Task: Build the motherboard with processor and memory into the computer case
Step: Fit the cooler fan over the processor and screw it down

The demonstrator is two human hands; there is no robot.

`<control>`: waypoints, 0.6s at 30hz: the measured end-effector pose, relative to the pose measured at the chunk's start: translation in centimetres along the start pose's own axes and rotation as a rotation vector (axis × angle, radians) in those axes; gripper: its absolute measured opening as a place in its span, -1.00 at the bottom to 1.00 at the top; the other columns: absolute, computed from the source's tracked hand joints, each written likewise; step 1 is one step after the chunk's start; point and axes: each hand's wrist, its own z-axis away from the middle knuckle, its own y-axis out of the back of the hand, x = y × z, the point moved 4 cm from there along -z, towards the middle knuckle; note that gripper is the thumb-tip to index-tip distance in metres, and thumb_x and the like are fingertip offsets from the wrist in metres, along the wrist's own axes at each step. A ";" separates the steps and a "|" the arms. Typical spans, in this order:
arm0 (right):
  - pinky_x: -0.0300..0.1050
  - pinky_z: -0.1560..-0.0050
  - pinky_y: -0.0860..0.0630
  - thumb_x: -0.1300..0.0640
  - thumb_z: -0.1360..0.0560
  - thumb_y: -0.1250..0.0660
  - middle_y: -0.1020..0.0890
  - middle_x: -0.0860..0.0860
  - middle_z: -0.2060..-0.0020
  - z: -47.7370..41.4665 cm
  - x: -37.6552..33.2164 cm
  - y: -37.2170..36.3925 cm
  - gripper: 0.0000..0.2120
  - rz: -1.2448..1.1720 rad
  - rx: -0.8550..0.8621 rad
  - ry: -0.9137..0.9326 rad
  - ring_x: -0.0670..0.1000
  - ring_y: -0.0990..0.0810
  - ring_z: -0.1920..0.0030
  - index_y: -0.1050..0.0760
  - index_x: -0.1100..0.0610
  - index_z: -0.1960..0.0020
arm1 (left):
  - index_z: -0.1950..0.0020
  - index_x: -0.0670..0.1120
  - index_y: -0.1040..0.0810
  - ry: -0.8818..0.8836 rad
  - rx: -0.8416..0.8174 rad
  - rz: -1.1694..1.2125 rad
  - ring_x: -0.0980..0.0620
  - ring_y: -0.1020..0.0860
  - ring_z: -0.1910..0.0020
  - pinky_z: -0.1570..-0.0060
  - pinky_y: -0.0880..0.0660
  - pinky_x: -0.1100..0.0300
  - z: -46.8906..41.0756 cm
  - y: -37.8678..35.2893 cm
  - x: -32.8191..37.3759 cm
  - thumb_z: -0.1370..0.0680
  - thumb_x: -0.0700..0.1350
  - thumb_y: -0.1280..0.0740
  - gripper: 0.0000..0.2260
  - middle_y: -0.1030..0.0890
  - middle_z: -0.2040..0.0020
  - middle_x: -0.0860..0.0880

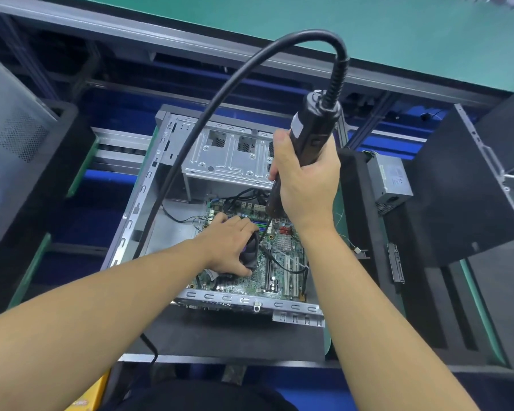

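Observation:
An open metal computer case (pixel 140 203) lies on its side in front of me, and the green motherboard (pixel 282 262) sits inside it. My left hand (pixel 229 244) lies on the black cooler fan (pixel 251 250) on the board, fingers curled round it. My right hand (pixel 304 179) grips a black electric screwdriver (pixel 310 126) upright, its tip pointing down at the board's upper right part. The tip's exact spot is hidden behind my hand. A thick black cable (pixel 220 93) arcs from the tool's top down to the left.
The drive cage (pixel 229 155) fills the case's far end. Loose black wires (pixel 279 262) cross the board. A grey power supply (pixel 389 179) sits to the right, with black case panels (pixel 457 188) beyond it. A mesh panel (pixel 15 134) stands on the left, a green mat (pixel 398 34) behind.

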 end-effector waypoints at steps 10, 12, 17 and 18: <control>-0.02 0.38 -0.47 -0.05 -0.51 -0.29 -0.52 -0.06 0.32 0.0 -0.3 -0.4 -0.86 -0.155 -0.120 -0.040 0.08 -0.44 0.40 -0.43 0.01 0.03 | -0.44 -0.01 -0.19 -0.002 -0.017 0.005 0.03 -0.35 -0.28 -0.31 -0.15 0.00 0.2 0.4 0.0 -0.26 0.48 -0.24 -0.10 -0.37 -0.30 0.06; -0.04 0.38 -0.43 -0.07 -0.51 -0.22 -0.52 -0.05 0.32 0.1 -0.2 -0.5 -0.80 -0.197 -0.138 -0.059 0.06 -0.43 0.40 -0.43 0.04 0.00 | -0.44 -0.01 -0.19 -0.004 -0.016 -0.002 0.03 -0.35 -0.28 -0.30 -0.16 0.00 0.2 0.4 0.0 -0.26 0.48 -0.25 -0.10 -0.37 -0.31 0.06; -0.09 0.37 -0.42 -0.09 -0.51 -0.17 -0.51 -0.01 0.23 0.2 -0.1 -0.6 -0.71 -0.276 -0.176 -0.042 0.06 -0.43 0.38 -0.44 0.10 -0.06 | -0.45 -0.01 -0.18 -0.001 -0.023 0.003 0.02 -0.34 -0.30 -0.31 -0.16 0.00 0.2 0.4 0.0 -0.26 0.47 -0.25 -0.09 -0.36 -0.32 0.05; -0.09 0.37 -0.42 -0.09 -0.51 -0.17 -0.51 0.01 0.23 0.2 -0.1 -0.6 -0.71 -0.286 -0.180 -0.040 0.06 -0.43 0.38 -0.44 0.10 -0.06 | -0.46 0.00 -0.18 0.001 -0.028 0.010 0.02 -0.34 -0.30 -0.30 -0.15 0.00 0.2 0.4 0.0 -0.26 0.48 -0.25 -0.09 -0.36 -0.32 0.06</control>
